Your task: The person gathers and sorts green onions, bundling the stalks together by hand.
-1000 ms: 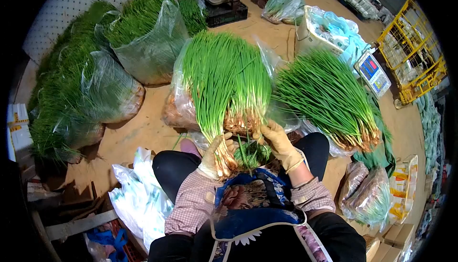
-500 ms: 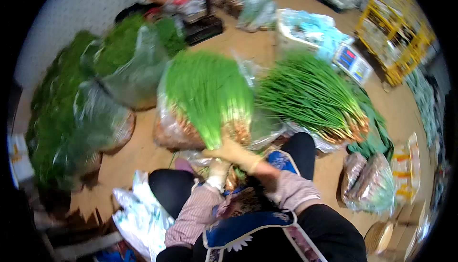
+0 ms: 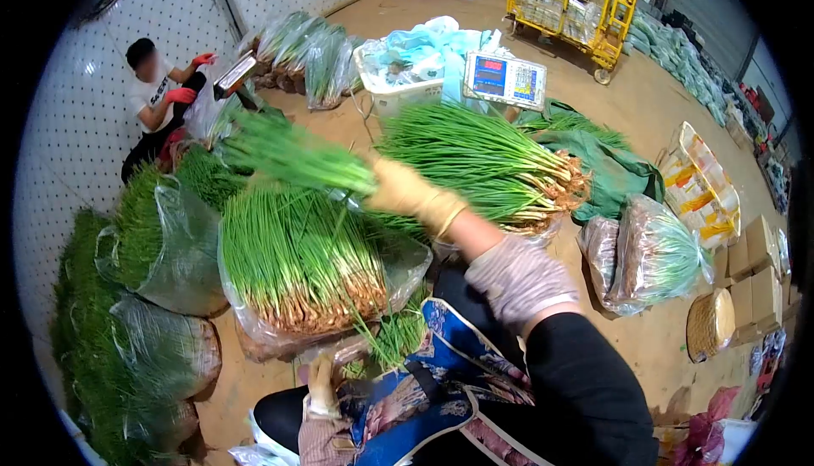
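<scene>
My right hand (image 3: 403,188), in a pale yellow glove, is closed around the lower end of a bunch of spring onions (image 3: 292,154). The bunch is blurred, its green tops pointing left above a large bundle of spring onions (image 3: 297,254) in a clear plastic bag. My left hand (image 3: 322,387), gloved too, is low by my lap with its fingers stretched out and nothing visible in them. Loose green scraps (image 3: 397,339) lie just right of it. A pile of spring onions (image 3: 475,165), roots to the right, sits beyond my right forearm.
Bagged greens (image 3: 161,339) line the left side. A person in red gloves (image 3: 161,84) sits at the back left. Behind the pile are a digital scale (image 3: 504,80) and a white bin (image 3: 398,93). A yellow cage cart (image 3: 572,4) and cardboard boxes (image 3: 755,284) stand farther right.
My right hand has risen from beside my left hand, now with a bunch of spring onions swung left. My left hand has moved lower left. The camera view has turned and steadied.
</scene>
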